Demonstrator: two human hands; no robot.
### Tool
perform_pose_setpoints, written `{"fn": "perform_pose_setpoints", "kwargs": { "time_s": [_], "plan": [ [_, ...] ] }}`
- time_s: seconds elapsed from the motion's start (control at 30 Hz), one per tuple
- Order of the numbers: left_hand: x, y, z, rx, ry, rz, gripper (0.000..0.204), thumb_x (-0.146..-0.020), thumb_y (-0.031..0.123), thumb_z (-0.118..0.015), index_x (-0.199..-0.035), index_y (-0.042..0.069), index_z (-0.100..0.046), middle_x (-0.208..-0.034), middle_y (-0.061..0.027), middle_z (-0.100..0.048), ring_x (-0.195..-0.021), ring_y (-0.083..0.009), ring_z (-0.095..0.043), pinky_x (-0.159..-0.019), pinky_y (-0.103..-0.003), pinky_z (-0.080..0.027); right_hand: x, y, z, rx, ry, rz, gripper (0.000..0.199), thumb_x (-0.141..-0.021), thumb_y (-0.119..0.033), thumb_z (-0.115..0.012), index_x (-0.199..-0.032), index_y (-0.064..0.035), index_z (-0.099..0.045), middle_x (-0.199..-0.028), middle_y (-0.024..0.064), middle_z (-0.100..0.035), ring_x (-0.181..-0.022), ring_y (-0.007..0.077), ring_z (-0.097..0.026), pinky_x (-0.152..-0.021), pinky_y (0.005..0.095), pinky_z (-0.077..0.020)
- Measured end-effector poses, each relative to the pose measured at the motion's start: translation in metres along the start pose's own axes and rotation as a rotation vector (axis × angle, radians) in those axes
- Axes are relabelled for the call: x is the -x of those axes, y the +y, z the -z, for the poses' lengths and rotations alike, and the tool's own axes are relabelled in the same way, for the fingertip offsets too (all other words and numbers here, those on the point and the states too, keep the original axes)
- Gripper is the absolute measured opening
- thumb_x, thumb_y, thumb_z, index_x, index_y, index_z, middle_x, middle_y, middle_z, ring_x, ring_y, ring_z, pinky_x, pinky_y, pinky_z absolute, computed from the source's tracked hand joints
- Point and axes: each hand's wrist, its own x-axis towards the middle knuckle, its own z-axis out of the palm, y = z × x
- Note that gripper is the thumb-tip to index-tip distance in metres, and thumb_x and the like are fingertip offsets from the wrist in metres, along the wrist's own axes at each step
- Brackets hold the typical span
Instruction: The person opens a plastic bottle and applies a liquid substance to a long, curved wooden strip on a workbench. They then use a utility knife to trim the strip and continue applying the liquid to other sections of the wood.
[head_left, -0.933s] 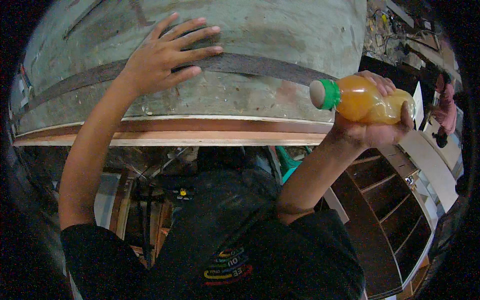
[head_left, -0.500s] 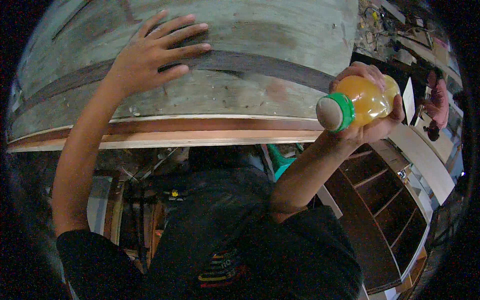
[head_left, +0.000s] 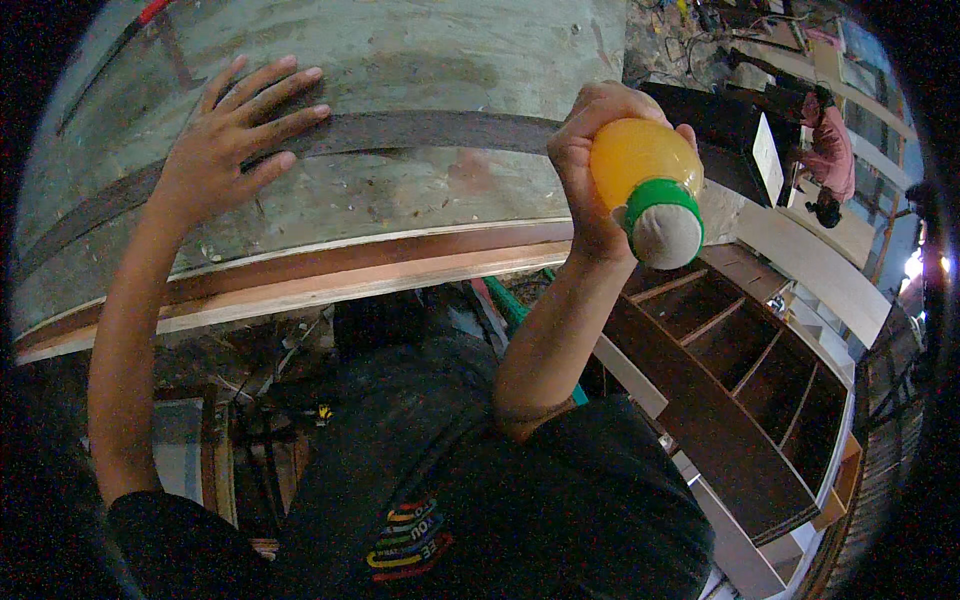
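Left hand (head_left: 222,150) spread over dark strip (head_left: 430,131) | right hand (head_left: 585,150) gripping bottle (head_left: 640,155) | shelves (head_left: 690,400), co-worker (head_left: 828,155)

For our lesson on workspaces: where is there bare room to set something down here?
The worktop shows two largely bare patches: beyond the dark strip, between the left hand and the right hand, and nearer, between that strip and the wooden edge. Crowded: the right end, where the right hand grips the bottle, and the littered floor beyond.
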Motion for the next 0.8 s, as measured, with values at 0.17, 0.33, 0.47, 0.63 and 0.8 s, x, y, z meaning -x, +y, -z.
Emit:
{"fn": "perform_pose_setpoints", "kwargs": {
  "time_s": [0.17,0.33,0.47,0.63,0.8],
  "plan": [
    [0.005,-0.001,-0.002,0.004,0.0,-0.001,0.053,-0.093,0.029,-0.064,-0.146,0.028,-0.059,-0.163,-0.0002,-0.041,-0.154,-0.0249,-0.031,-0.128,-0.053,-0.016,-0.004,-0.004,0.006,-0.154,-0.163,-0.058,0.032,-0.068,-0.009,-0.081,-0.089,-0.0092,-0.057,-0.084,0.0012,-0.057,-0.086,0.0155,-0.06,-0.091,0.0332,-0.0487],
    [0.01,-0.001,-0.002,-0.018,0.002,-0.002,0.053,-0.094,0.028,-0.064,-0.146,0.028,-0.058,-0.163,-0.0001,-0.041,-0.154,-0.025,-0.032,-0.127,-0.054,-0.016,0.006,-0.006,0.003,0.363,-0.508,0.334,0.044,-0.078,-0.026,-0.077,-0.112,-0.0066,-0.057,-0.092,0.0008,-0.058,-0.083,0.016,-0.057,-0.088,0.037,-0.0457],
    [0.01,-0.001,-0.004,-0.001,0.014,-0.011,0.052,-0.094,0.028,-0.064,-0.146,0.028,-0.058,-0.163,-0.0001,-0.041,-0.154,-0.0248,-0.032,-0.127,-0.054,-0.016,0.017,-0.006,-0.011,0.301,-0.67,0.336,0.045,-0.08,-0.023,-0.081,-0.115,-0.0093,-0.057,-0.092,0.0004,-0.059,-0.08,0.0161,-0.058,-0.086,0.0364,-0.0449],
    [0.012,-0.001,-0.008,-0.05,0.003,-0.009,0.053,-0.094,0.027,-0.064,-0.147,0.029,-0.058,-0.163,-0.0002,-0.041,-0.154,-0.0247,-0.032,-0.127,-0.054,-0.016,0.031,-0.002,-0.023,0.495,-0.685,0.327,0.051,-0.074,-0.023,-0.086,-0.114,-0.0096,-0.057,-0.092,0.0,-0.058,-0.079,0.0155,-0.058,-0.085,0.0356,-0.0452],
    [0.015,-0.002,-0.009,-0.019,0.014,-0.011,0.053,-0.094,0.027,-0.064,-0.147,0.029,-0.057,-0.163,-0.0005,-0.041,-0.153,-0.025,-0.032,-0.127,-0.054,-0.016,0.031,0.002,-0.016,0.404,-0.683,0.345,0.053,-0.071,-0.02,-0.087,-0.113,-0.0097,-0.056,-0.091,-0.0005,-0.058,-0.078,0.0151,-0.058,-0.084,0.035,-0.0461]
  ]
}}
